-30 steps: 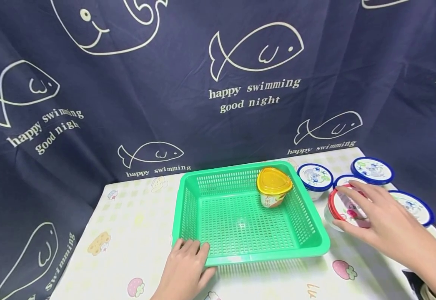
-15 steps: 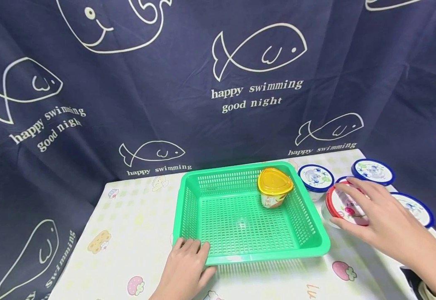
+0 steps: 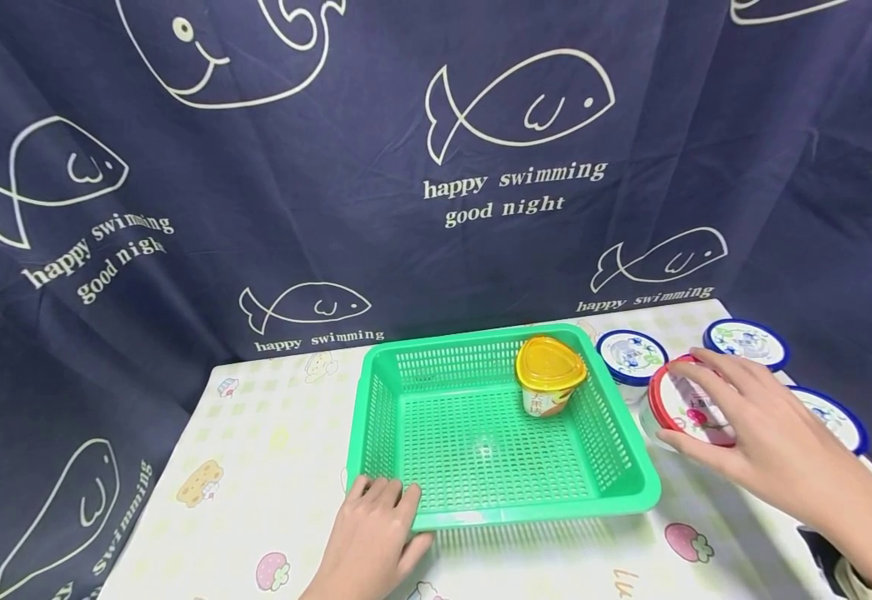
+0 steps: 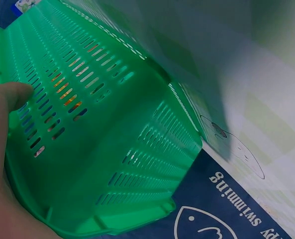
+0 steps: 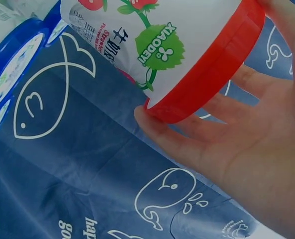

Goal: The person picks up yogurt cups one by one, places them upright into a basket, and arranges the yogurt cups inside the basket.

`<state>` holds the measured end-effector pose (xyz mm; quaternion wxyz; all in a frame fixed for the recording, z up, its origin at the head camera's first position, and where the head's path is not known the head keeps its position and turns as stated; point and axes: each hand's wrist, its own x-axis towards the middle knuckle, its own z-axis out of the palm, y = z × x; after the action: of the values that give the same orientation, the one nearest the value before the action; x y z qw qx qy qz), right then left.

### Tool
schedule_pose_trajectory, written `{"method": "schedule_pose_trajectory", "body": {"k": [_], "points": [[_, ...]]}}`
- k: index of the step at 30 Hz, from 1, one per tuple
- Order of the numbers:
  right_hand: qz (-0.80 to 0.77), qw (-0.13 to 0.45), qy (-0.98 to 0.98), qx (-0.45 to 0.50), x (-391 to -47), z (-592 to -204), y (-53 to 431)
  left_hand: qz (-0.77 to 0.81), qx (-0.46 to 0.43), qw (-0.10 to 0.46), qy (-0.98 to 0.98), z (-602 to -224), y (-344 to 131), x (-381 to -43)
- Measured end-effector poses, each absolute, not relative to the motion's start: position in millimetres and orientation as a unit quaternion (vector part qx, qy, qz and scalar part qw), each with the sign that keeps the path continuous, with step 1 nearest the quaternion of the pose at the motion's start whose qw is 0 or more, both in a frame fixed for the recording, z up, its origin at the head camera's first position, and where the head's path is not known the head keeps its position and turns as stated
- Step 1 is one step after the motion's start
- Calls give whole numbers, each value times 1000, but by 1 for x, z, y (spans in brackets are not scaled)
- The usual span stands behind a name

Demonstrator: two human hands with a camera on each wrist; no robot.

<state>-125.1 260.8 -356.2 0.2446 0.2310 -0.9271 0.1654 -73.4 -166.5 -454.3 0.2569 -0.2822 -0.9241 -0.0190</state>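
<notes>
My left hand (image 3: pixel 372 533) grips the near left corner of a green plastic basket (image 3: pixel 533 510); the left wrist view shows the thumb against the basket's slotted wall (image 4: pixel 62 99). Inside, toward the back right, stands a small cup with a yellow lid (image 3: pixel 550 371). To the right of the basket, my right hand (image 3: pixel 774 433) holds a white tub with a red lid (image 3: pixel 691 408), fingers and thumb around the lid's edge. Red fruit and a green label mark the tub's side (image 5: pixel 157 45) in the right wrist view. It hides part of what lies behind it.
Blue-lidded tubs stand around the right hand: one by the basket's back right corner (image 3: pixel 633 357), one at the far right (image 3: pixel 747 342), another beside the wrist (image 3: pixel 829 418). A navy curtain (image 3: pixel 376 233) hangs behind the patterned tablecloth (image 3: pixel 256 450).
The right hand has shifted the red-lidded tub slightly left and back, and it now covers the blue-lidded tub behind it. The left hand and basket have stayed in place.
</notes>
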Motion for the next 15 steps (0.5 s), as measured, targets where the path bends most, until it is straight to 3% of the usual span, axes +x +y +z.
{"method": "schedule_pose_trajectory", "body": {"k": [15], "points": [[171, 233, -931, 225, -127, -343, 247, -18, -285, 255, -924, -455, -167, -74]]}}
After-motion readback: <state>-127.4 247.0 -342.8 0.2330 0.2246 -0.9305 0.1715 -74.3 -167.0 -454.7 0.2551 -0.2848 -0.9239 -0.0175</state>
